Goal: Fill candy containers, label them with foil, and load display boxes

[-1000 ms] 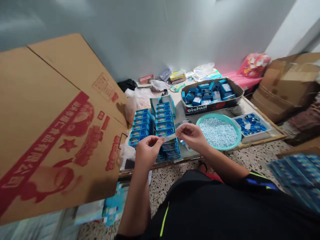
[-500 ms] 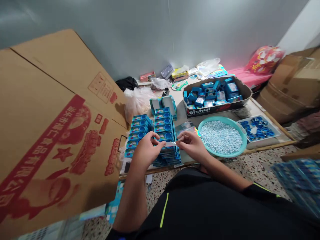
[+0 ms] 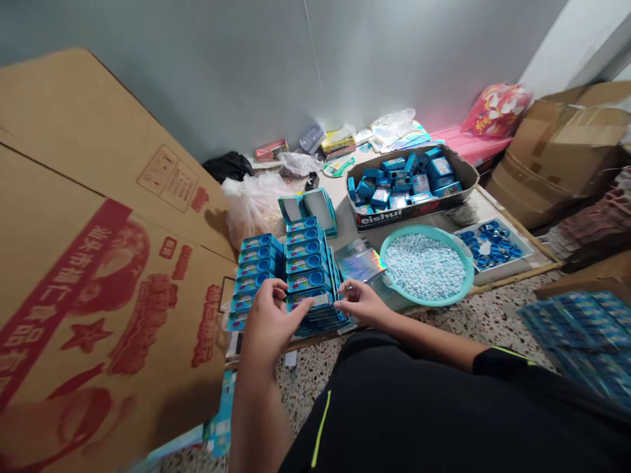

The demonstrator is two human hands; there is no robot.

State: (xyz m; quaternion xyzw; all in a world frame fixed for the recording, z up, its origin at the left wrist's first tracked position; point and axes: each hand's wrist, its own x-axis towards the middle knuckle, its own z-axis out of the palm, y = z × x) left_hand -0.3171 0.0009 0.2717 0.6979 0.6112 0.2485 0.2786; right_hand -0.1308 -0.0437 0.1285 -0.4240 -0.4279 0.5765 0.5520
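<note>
Both hands have come down (half a second ago they were raised above the stacks). The left hand (image 3: 269, 323) and right hand (image 3: 361, 303), fingers drawn narrow, pinch the two ends of a thin blue pack (image 3: 315, 301). The pack now lies on the front of the stacked blue boxes (image 3: 305, 259) at the near edge of the table (image 3: 345, 230). Beyond sit a teal basin (image 3: 428, 303) of pale pellets (image 3: 426, 266) and a cardboard tray (image 3: 409, 213) of loose boxes.

I log a low table (image 3: 345, 226) on the terrazzo floor (image 3: 493, 322). It carries:
- stacked blue boxes (image 3: 305, 263) at 7 o'clock
- a holographic sheet (image 3: 359, 259) at centre
- a teal basin of pale pellets (image 3: 426, 228) at 5 o'clock
- a tray of blue rings (image 3: 500, 269) at 4 o'clock
- a cardboard tray of blue boxes (image 3: 394, 215) at 1 o'clock
- a plastic bag (image 3: 251, 203) at 10 o'clock
</note>
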